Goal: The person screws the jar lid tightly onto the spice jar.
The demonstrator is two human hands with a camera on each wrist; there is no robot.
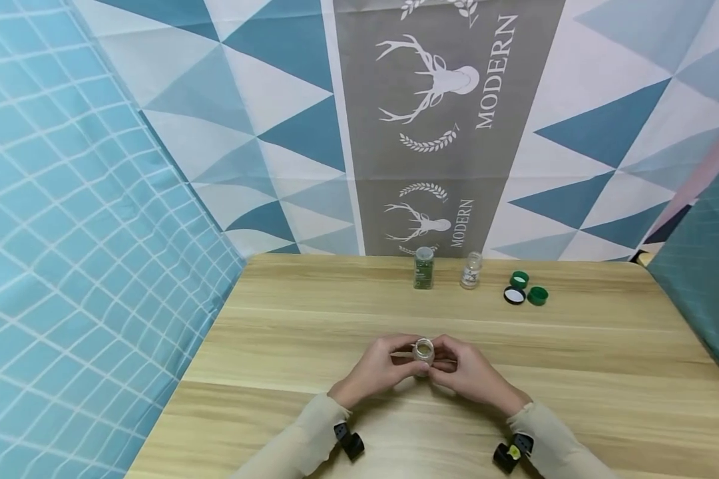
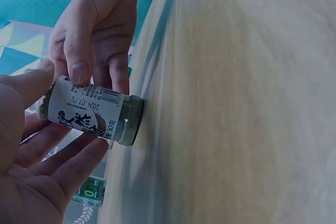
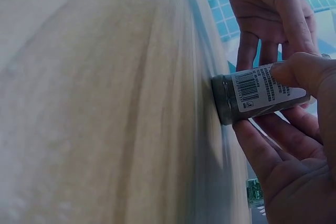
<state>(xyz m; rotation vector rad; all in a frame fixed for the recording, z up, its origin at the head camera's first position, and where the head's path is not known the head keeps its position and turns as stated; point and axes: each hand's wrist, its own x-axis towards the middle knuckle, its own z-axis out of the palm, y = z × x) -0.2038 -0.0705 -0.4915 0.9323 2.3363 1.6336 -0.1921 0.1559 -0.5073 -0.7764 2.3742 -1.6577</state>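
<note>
A small glass spice jar (image 1: 423, 354) stands on the table between both hands, its mouth uncovered and a powdery filling showing inside. From the left, my left hand (image 1: 386, 364) grips it with the thumb on the near side and fingers behind. My right hand (image 1: 470, 374) holds the opposite side the same way, so the jar is enclosed from both sides. In the left wrist view the jar's white label (image 2: 84, 107) bears dark print and a date. A barcode (image 3: 247, 88) shows on the label in the right wrist view.
Toward the back of the wooden table (image 1: 311, 299) stand a jar of green contents (image 1: 423, 269) and a clear labelled jar (image 1: 471, 271). To their right lie a black-rimmed lid (image 1: 514, 296) and two green lids, one nearer the edge (image 1: 538, 296). A patterned cloth (image 1: 299, 133) hangs behind.
</note>
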